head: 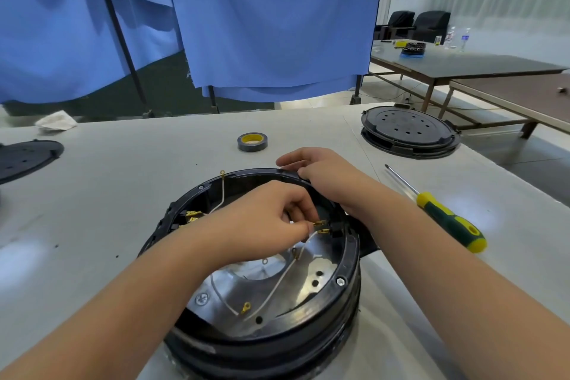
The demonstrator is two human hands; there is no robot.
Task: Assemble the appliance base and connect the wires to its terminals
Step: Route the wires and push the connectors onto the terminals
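Note:
A round black appliance base (345,284) lies upside down in front of me, its shiny metal plate (277,290) showing inside. My left hand (265,219) reaches into it and pinches a brass connector (320,223) on a white wire (277,287), right beside a black terminal block (336,230) at the right inner wall. My right hand (320,173) grips the far rim of the base. Another white wire with a ring lug (222,191) sticks up at the back left. More brass terminals (192,215) sit at the left inner wall.
A green and yellow screwdriver (444,216) lies to the right of the base. A roll of dark tape (252,141) sits beyond it. Black round covers rest at the far right (407,129) and far left (24,157). A white rag (55,122) lies by blue curtains.

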